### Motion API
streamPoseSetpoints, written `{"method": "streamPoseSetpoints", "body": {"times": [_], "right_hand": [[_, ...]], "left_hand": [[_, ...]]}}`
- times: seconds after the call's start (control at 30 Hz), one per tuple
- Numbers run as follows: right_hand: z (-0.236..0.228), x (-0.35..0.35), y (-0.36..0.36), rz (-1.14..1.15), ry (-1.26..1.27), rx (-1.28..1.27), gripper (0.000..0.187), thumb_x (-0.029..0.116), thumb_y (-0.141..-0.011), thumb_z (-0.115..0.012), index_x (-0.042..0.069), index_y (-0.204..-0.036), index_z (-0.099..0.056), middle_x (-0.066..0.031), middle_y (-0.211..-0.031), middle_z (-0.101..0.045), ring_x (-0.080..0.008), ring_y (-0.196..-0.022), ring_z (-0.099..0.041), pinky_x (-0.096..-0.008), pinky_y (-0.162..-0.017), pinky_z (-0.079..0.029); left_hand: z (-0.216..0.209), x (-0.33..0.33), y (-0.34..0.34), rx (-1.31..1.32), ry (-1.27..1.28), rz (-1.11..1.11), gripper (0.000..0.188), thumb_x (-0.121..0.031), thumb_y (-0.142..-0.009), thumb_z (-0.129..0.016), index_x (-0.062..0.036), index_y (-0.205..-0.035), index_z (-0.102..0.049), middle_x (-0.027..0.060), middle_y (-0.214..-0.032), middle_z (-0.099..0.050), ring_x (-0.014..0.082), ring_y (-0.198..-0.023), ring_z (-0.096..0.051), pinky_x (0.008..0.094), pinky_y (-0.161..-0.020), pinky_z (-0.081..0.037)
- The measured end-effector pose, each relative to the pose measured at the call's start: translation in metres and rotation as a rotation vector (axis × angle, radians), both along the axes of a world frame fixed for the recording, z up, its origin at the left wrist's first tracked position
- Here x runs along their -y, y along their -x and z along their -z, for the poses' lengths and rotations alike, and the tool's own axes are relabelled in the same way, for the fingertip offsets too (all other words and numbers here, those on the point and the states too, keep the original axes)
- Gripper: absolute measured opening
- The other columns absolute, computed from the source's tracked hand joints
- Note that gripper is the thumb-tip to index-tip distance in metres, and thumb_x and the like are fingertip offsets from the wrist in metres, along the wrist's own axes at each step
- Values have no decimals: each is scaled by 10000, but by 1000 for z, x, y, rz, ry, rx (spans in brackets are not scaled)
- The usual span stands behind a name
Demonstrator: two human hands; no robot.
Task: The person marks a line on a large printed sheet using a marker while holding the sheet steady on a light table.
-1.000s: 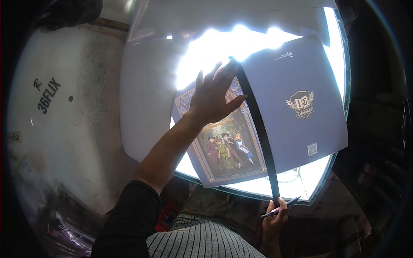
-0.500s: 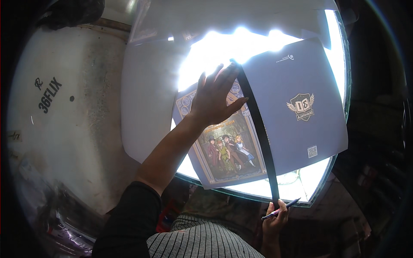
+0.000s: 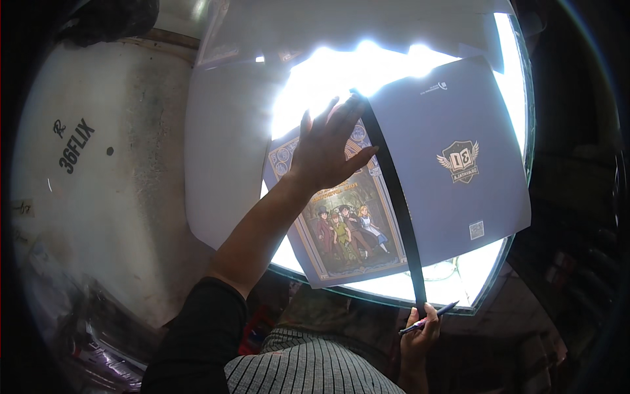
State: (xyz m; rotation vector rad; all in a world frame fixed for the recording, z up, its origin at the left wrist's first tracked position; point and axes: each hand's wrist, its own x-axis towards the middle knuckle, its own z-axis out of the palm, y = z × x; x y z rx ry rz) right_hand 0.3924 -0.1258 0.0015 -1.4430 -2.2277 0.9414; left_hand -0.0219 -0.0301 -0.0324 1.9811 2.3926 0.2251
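A printed cover sheet (image 3: 472, 108), blue with a picture panel on its left half and a winged crest on its right, lies on the glowing light table (image 3: 457, 279). Along its middle runs a long, dark straight strip (image 3: 392, 177), like a ruler, whose near end juts past the table's edge. My left hand (image 3: 331, 148) presses flat over the picture panel, fingers spread, fingertips by the strip's far end and thumb at its side. At the near end, my right hand (image 3: 420, 331) grips the strip and also holds a dark pen (image 3: 430, 318) crosswise.
Large pale sheets (image 3: 226, 151) lie left of and beyond the cover sheet. A whitish worktop (image 3: 92, 144) extends to the left, with a black bundle (image 3: 111, 20) at its far end. Clear plastic wrapping (image 3: 98, 354) sits at the lower left.
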Motion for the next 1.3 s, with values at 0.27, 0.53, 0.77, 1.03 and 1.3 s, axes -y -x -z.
{"method": "streamPoseSetpoints", "body": {"times": [0.27,0.53,0.77,1.03,1.3], "right_hand": [[0,7,-16,-132,24,-35,505,-84,-822,-635,109,-1284,-564,-247,-1330,-576,-401,-988,-662,-466,-831,-558],[9,-3,-25,-198,41,-39,576,-58,-755,-667,141,-1289,-582,-169,-1328,-629,-302,-823,-676,-385,-658,-553],[14,-4,-27,-178,8,-54,554,-49,-761,-666,144,-1275,-587,-162,-1328,-631,-288,-802,-672,-381,-646,-549],[11,-11,-27,-191,15,-7,523,-47,-768,-666,132,-1254,-591,-160,-1309,-643,-295,-806,-680,-374,-638,-551],[15,-11,-28,-189,-6,-15,473,-29,-792,-664,129,-1233,-595,-158,-1300,-650,-291,-794,-684,-361,-627,-554]], "left_hand": [[1,-6,-7,187,-49,22,1119,-708,-730,-736,-115,-1548,-255,149,-1578,-325,430,-1446,-287,740,-1088,-190],[18,-4,-8,85,-103,114,1155,-801,-729,-655,-102,-1548,-238,171,-1555,-322,441,-1459,-258,760,-1088,-165],[18,-2,-7,57,-94,123,1156,-821,-727,-634,-89,-1539,-258,178,-1551,-315,446,-1457,-261,766,-1083,-166],[2,-9,-18,31,-159,121,1127,-523,-591,-918,-58,-1471,-388,165,-1417,-501,376,-1268,-487,525,-1046,-414],[1,-10,-18,74,-177,129,1122,-476,-587,-929,-70,-1482,-387,169,-1460,-482,366,-1269,-498,515,-1045,-420]]}}
